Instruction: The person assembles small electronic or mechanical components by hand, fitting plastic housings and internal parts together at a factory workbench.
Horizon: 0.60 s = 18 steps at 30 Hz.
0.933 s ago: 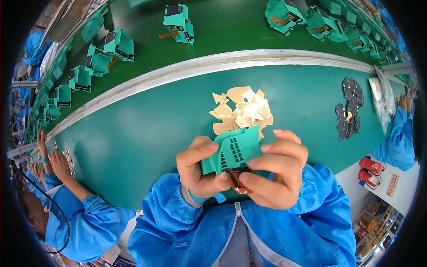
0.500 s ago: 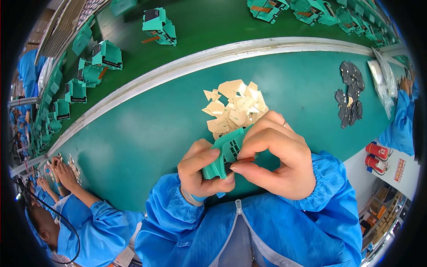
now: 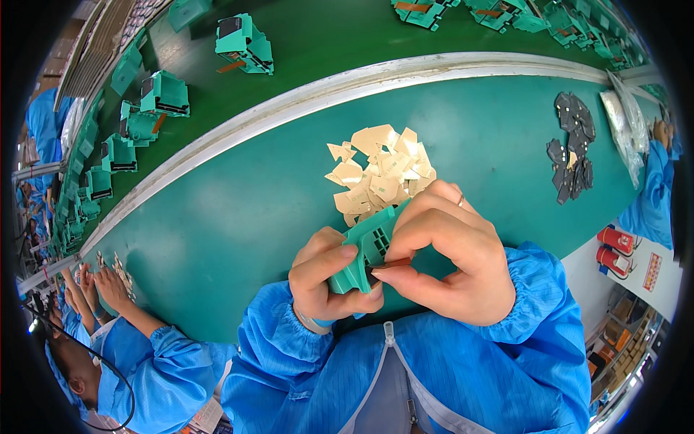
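A green plastic housing [image 3: 367, 249] is held close to the chest above the green counter [image 3: 238, 210], gripped from below by the left hand [image 3: 329, 278] while the right hand [image 3: 444, 257] is curled over its upper edge, thumb and forefinger pinched at its lower side. A heap of tan paper pieces [image 3: 379, 173] is seen just beyond the hands, with dark flat parts [image 3: 571, 148] well off to the right. More green housings [image 3: 166, 94] are lined up on the belt behind the counter.

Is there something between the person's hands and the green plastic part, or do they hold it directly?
Nothing visible stands between: the left hand and right hand grip the green plastic part directly.
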Motion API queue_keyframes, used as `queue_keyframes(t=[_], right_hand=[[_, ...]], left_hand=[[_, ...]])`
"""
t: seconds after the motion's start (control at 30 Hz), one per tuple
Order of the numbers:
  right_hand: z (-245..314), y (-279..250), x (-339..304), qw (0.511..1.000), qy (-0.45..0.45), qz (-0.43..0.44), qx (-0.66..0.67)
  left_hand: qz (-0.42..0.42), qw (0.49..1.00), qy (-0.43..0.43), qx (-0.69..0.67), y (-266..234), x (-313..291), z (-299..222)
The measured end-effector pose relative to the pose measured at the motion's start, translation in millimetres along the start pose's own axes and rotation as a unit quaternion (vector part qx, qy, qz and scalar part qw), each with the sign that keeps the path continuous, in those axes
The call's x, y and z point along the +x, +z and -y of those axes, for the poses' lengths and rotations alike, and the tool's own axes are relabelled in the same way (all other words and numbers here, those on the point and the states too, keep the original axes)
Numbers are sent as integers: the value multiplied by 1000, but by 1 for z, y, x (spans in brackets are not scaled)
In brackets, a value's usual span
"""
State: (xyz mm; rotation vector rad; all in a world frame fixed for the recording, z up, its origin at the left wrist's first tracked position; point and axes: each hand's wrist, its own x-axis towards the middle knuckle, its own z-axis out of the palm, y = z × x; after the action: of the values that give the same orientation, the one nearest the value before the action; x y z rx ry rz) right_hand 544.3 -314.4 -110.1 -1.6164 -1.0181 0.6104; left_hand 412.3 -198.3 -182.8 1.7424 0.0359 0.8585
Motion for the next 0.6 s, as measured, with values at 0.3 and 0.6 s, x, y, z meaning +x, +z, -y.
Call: queue_keyframes(t=[0.3,0.6], right_hand=[[-3,-6,0,1000,-3,13,-2],[-4,-10,2,999,23,27,16]], left_hand=[[10,999,23,23,3,-1,3],[63,989,85,103,2,8,0]])
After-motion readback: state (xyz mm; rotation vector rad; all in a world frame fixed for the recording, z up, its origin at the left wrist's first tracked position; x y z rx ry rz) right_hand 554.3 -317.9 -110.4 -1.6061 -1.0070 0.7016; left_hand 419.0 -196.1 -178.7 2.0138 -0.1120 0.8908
